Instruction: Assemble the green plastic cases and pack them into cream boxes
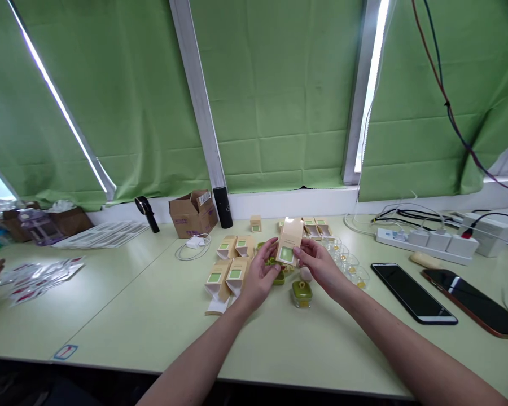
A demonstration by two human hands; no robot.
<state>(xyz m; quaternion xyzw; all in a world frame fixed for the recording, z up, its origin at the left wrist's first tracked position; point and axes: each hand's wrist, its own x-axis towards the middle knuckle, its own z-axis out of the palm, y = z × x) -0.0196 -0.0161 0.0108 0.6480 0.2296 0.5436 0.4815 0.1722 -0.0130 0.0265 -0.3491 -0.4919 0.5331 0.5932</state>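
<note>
Both hands hold one small tan carton (289, 241) with a green label, lifted just above the table (152, 316) and tilted up toward the camera. The left hand (258, 276) pinches the carton's lower left edge, its fingers (271, 246) closed on the card. The right hand (319, 265) grips the lower right edge, its fingers clamped there too.

This looks like the step of opening or forming the carton. The next move probably calls for a steady pinch from one hand while the other works a flap.

Left of the carton lie more flat cartons (226, 276). Just below it stands a small green-lidded jar (302, 293), and to its right a row of clear cups (349, 262).
</note>
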